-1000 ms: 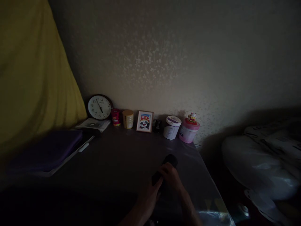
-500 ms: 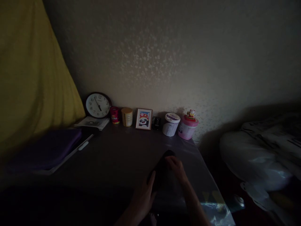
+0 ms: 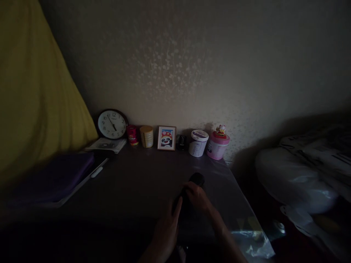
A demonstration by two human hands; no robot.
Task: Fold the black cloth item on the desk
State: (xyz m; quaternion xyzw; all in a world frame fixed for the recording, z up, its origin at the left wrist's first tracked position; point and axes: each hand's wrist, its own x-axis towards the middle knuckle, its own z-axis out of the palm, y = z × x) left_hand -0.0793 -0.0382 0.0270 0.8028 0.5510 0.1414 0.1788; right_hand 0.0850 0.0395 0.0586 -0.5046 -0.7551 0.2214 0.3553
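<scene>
A dark, long object [image 3: 195, 181] lies on the dim table [image 3: 137, 186], near its right side. My right hand [image 3: 197, 197] curls over the object's near end and grips it. My left hand [image 3: 167, 228] rests beside it on the left, fingers stretched forward and touching the object's side. The light is too low to make out what the object is.
Along the wall stand a round clock [image 3: 112, 124], a red tin [image 3: 132, 134], a yellow tin [image 3: 146, 136], a framed panda picture [image 3: 166, 138], a white tub [image 3: 198, 143] and a pink tub [image 3: 218, 147]. A purple folder [image 3: 55, 175] lies left, below a yellow curtain [image 3: 30, 91]. Bedding [image 3: 298, 175] sits right.
My left hand has let go of the object and now lies flatter beside it. My right hand stays on the object. The view has shifted slightly.
</scene>
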